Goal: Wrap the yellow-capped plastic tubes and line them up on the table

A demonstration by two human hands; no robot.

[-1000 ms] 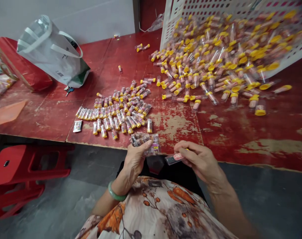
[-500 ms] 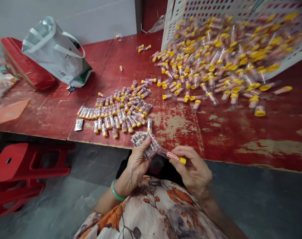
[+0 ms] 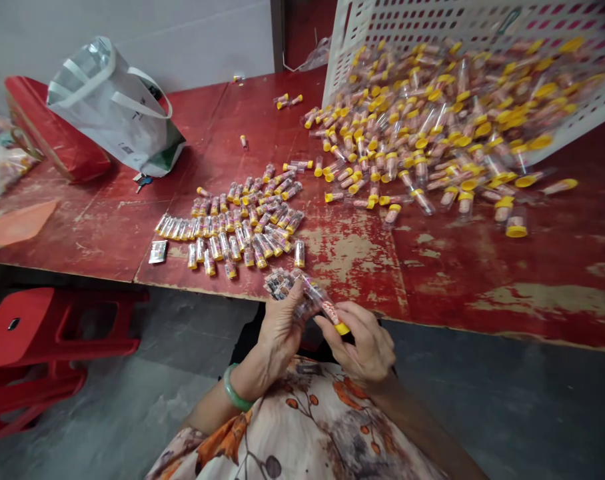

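Note:
Before my body, at the table's front edge, my left hand [image 3: 282, 323] is closed around a bunch of small printed plastic sleeves [image 3: 278, 283]. My right hand [image 3: 361, 339] pinches a small clear candy tube [image 3: 330, 310] near its yellow cap; pink-and-white bits fill it. Its far end meets the sleeves by my left thumb; whether it is inside one I cannot tell. Just beyond my left hand a sleeved tube [image 3: 299, 254] stands at the near right of a group of similar sleeved tubes [image 3: 232, 227], mostly in rows.
A white perforated basket [image 3: 340, 63] lies tipped at the back right, spilling a heap of yellow-capped tubes [image 3: 422, 133] over the red table [image 3: 482, 267]. At the back left are a white bag [image 3: 102, 113] and a red bag [image 3: 57, 133]. Red stools [image 3: 37, 320] stand below on the left.
My right hand has moved left with its tube, closer to my left hand. The sleeved tube that was at my left fingertips now stands apart on the table.

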